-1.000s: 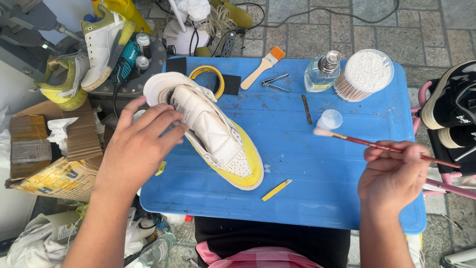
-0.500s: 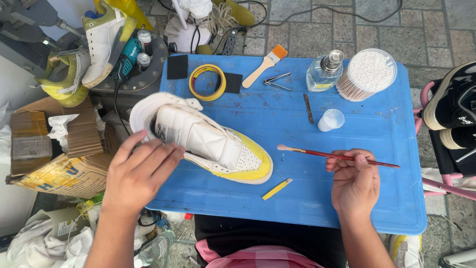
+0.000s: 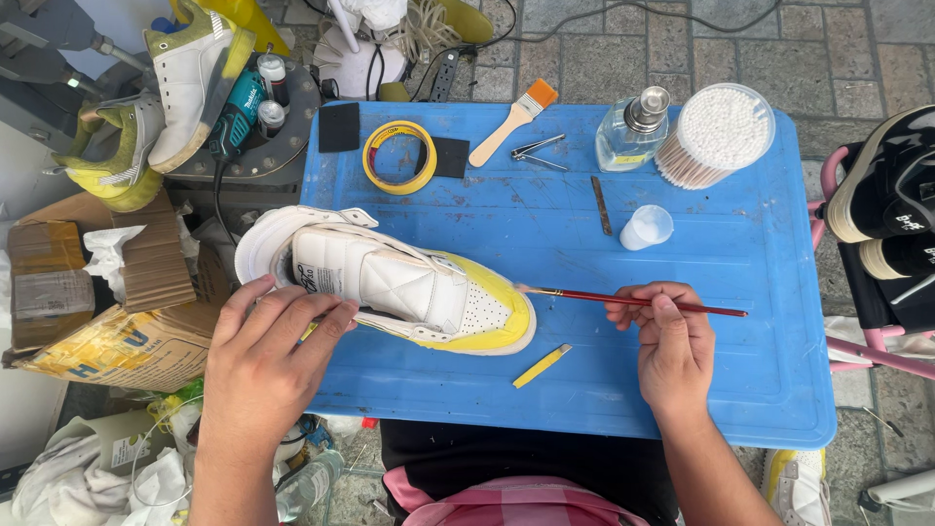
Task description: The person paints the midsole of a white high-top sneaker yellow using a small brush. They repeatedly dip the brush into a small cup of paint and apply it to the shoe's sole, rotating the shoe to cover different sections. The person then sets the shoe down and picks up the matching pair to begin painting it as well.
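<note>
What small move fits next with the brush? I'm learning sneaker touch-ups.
Probably ease the brush tip left onto the yellow toe edge of the sneaker: the tip sits just beside it, the right hand grips the handle, and the left hand steadies the heel side.

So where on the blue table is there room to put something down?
The blue table is bare right of the right hand, and between the sneaker and the small white cup. The back edge is crowded: tape roll, brush, bottle, cotton swabs.
</note>
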A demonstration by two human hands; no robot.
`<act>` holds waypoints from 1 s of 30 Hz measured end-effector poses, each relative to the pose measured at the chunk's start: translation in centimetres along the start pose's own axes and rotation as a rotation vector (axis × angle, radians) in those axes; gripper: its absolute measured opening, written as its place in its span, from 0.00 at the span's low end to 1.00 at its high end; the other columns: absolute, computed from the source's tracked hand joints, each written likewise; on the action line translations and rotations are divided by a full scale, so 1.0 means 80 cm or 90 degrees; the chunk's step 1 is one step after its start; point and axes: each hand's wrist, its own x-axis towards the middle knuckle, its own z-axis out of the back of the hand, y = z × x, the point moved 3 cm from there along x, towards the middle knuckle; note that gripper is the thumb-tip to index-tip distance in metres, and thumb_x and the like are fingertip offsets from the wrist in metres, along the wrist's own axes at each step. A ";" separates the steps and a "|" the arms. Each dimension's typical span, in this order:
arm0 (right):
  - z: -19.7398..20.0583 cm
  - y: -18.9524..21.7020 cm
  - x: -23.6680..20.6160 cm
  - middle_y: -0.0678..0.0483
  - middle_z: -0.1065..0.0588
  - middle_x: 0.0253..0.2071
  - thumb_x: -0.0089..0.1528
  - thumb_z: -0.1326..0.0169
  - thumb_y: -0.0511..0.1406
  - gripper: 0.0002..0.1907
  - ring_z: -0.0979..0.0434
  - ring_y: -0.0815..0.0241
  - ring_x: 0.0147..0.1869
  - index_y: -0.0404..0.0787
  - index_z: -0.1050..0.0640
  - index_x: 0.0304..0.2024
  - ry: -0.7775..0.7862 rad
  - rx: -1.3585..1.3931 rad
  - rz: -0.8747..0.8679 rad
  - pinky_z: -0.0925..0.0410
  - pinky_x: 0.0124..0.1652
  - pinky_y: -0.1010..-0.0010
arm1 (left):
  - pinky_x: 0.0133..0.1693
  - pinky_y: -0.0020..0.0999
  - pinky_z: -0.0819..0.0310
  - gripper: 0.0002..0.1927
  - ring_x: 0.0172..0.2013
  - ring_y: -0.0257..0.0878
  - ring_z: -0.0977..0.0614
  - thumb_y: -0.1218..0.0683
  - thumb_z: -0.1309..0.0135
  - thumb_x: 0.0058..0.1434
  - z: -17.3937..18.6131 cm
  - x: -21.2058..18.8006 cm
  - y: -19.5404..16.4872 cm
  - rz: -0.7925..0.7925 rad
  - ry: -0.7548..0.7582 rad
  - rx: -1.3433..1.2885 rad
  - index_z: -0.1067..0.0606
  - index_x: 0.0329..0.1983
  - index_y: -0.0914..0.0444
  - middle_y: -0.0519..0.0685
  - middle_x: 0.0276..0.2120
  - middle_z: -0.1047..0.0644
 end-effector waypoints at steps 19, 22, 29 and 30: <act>0.007 0.026 -0.018 0.37 0.23 0.45 0.75 0.63 0.30 0.10 0.23 0.52 0.45 0.31 0.29 0.48 0.005 -0.001 0.072 0.28 0.50 0.61 | 0.63 0.48 0.37 0.13 0.46 0.38 0.20 0.52 0.36 0.54 -0.026 0.018 -0.044 -0.071 0.048 -0.112 0.18 0.43 0.58 0.42 0.39 0.20; 0.006 0.022 -0.006 0.38 0.23 0.45 0.76 0.63 0.31 0.10 0.22 0.53 0.45 0.32 0.30 0.49 -0.021 -0.015 0.060 0.28 0.49 0.63 | 0.62 0.47 0.35 0.10 0.44 0.37 0.19 0.54 0.38 0.55 -0.027 0.016 -0.044 -0.067 0.043 -0.124 0.18 0.40 0.57 0.41 0.37 0.20; -0.010 0.004 0.007 0.40 0.22 0.42 0.76 0.62 0.34 0.11 0.22 0.54 0.43 0.33 0.29 0.48 -0.005 -0.032 -0.029 0.29 0.44 0.65 | 0.58 0.43 0.33 0.10 0.42 0.36 0.19 0.55 0.39 0.54 -0.029 0.018 -0.043 -0.061 0.029 -0.122 0.17 0.41 0.57 0.41 0.37 0.20; -0.006 0.005 0.004 0.40 0.22 0.42 0.76 0.62 0.33 0.11 0.21 0.54 0.43 0.33 0.29 0.48 -0.015 -0.005 -0.039 0.29 0.45 0.65 | 0.57 0.42 0.32 0.11 0.42 0.36 0.19 0.55 0.39 0.54 -0.029 0.017 -0.044 -0.063 0.033 -0.121 0.17 0.41 0.57 0.41 0.37 0.19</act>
